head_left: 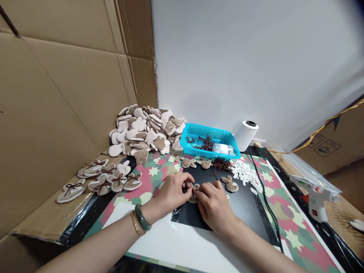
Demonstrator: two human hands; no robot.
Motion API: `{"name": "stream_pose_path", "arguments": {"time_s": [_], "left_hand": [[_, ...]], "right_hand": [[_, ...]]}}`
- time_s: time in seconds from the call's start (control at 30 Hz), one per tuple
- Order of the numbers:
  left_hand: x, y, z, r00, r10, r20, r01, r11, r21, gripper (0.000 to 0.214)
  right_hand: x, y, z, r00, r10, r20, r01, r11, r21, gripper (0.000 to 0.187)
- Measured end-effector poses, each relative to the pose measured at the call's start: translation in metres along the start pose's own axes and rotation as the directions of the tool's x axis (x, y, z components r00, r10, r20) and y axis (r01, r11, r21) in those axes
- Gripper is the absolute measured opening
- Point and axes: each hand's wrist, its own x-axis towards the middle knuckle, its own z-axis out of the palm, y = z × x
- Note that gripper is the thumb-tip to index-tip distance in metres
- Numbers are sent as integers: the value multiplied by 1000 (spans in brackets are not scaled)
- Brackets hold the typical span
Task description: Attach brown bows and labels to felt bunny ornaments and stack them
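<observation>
I have both hands on one small plush bunny (pixel 193 199), which lies over the near part of the black mat (pixel 244 216) on the tabletop (pixel 295 223). My left grip (pixel 172 190) pinches at its left side, thumb and forefinger closed in; my right grip (pixel 214 203) bears on it from the right, fingertips bunched together. Whether brown cord is caught between them I cannot tell, since my fingers cover that part.

I judge this to be the bow step: the bowed bunnies (pixel 71 190) at the far left wear brown cord at the neck. To my mind the next move calls for light, even fingertip work, one side steadying the soft body while the other draws the cord snug without skewing it.

Just right of my right grip sits another bunny (pixel 231 185), with loose brown cords (pixel 223 165) and white labels (pixel 241 171) beyond it.
</observation>
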Motion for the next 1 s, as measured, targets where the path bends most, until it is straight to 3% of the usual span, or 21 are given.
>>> {"name": "stream_pose_path", "arguments": {"time_s": [0.3,0.43,0.57,0.67,0.73,0.87,1.0], "left_hand": [[-3,-4,3,995,98,-23,-97,994,51,29],[-2,-4,-2,985,160,-65,-161,987,-7,37],[-1,-4,-4,987,140,-76,-143,989,-38,34],[0,-5,-4,983,151,-106,-155,987,-29,26],[-2,-5,-6,971,199,-129,-204,979,-28,25],[-8,0,-11,935,342,-92,-342,940,21,26],[-13,7,-13,905,424,-23,-416,897,149,23]], "right_hand": [[-3,-3,10,974,-167,155,202,947,-251,9],[-3,-8,8,982,-122,145,155,959,-239,13],[-2,-7,-12,991,-79,105,99,973,-209,19],[2,13,-33,998,-65,21,68,970,-233,33],[6,38,-44,1000,-9,-2,8,973,-231,28],[14,88,-53,982,166,89,-146,970,-193,21],[19,107,-49,961,221,167,-197,969,-146,18]]}}
